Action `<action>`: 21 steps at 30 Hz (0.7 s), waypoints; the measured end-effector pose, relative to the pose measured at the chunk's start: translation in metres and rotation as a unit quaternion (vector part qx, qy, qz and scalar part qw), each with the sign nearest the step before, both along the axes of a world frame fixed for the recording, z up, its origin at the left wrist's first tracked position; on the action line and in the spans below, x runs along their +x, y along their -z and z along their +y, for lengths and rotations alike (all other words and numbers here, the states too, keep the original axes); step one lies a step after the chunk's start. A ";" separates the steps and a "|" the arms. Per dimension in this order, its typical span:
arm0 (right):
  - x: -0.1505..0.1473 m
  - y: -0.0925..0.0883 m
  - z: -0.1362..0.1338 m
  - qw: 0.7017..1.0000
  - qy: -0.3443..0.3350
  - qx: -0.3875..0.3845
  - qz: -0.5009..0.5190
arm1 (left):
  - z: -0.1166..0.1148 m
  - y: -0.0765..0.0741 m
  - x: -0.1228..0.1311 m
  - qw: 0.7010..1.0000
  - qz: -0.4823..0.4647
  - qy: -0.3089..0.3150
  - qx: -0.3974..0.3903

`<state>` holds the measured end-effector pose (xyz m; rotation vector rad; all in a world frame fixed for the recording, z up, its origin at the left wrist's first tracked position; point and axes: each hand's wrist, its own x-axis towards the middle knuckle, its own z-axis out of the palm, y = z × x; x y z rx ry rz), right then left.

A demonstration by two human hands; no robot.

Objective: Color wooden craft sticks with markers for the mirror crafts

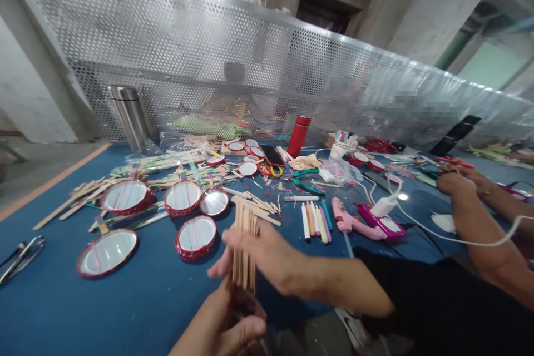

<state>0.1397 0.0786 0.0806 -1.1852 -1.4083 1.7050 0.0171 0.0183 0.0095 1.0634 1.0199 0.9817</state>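
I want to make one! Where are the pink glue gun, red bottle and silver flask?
Pink plastic glue gun (pixel 348 223), head view, its body.
Red cylindrical bottle (pixel 297 139), head view, mid-side.
Silver steel flask (pixel 130 119), head view, mid-wall.

Blue table (pixel 62 300); red-rimmed mirrors (pixel 196 236); pink glue gun (pixel 348 221); red bottle (pixel 298 136).

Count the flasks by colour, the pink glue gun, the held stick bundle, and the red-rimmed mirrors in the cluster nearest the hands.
Steel flask: 1
Red flask: 1
Pink glue gun: 1
Stick bundle: 1
Near mirrors: 5
Total: 9
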 end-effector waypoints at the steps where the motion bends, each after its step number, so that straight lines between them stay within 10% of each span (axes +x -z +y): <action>1: 0.006 -0.004 0.015 0.999 0.001 0.008 -0.050 | 0.000 -0.001 0.002 0.999 -0.007 0.041 -0.022; 5: 0.035 -0.011 0.066 0.900 -0.080 0.093 -0.418 | 0.002 -0.004 -0.004 0.989 -0.027 0.129 -0.066; 13: 0.056 -0.016 0.087 0.788 -0.053 0.258 -0.556 | 0.002 -0.008 -0.013 0.987 -0.048 0.139 -0.061; 17: 0.069 -0.030 0.055 0.778 -0.012 0.300 -0.551 | 0.002 -0.006 -0.014 0.988 -0.058 0.133 -0.057; 21: 0.075 -0.046 -0.027 0.847 0.004 0.342 -0.407 | 0.003 0.004 -0.017 0.990 -0.017 0.142 0.017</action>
